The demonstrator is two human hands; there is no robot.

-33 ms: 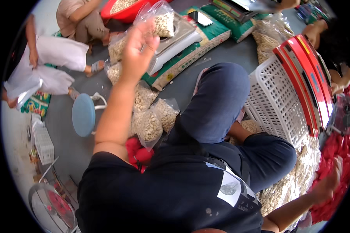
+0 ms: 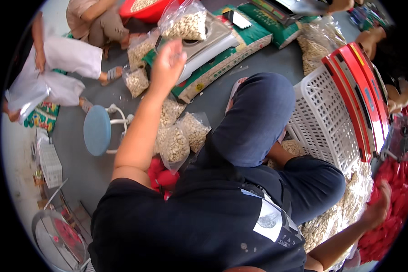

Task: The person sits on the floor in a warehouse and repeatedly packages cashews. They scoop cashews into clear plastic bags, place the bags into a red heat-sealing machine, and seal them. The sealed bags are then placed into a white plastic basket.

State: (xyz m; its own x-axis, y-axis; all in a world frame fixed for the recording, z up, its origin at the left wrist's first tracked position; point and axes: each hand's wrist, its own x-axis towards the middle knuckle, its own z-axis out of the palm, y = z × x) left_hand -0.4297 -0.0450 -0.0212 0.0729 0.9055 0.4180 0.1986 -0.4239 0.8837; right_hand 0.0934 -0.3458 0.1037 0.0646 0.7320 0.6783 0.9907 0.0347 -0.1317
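Note:
My left hand [image 2: 169, 63] is raised with fingers apart and somewhat blurred, and I see nothing in it. Just above it a clear plastic bag of pale nuts or beans [image 2: 188, 28] rests on a flat, metal-topped appliance [image 2: 220, 38]. That appliance lies on a green printed sack [image 2: 195, 88]. Low on the right, my right hand [image 2: 379, 206] stretches out its fingers beside a pile of glossy red packages [image 2: 396, 181]. More filled clear bags [image 2: 176, 145] lie beside my left forearm.
A white perforated basket [image 2: 319, 113] leans by my knee, with a red case [image 2: 353, 99] against it. A blue-topped stool [image 2: 97, 130] stands at left. Other people sit far left and far right. A phone [image 2: 237, 19] lies on the sack, near a red basin [image 2: 145, 10].
My left hand has drawn back from beside the bag on the appliance, and more of the bag shows. My right hand has shifted slightly left and down.

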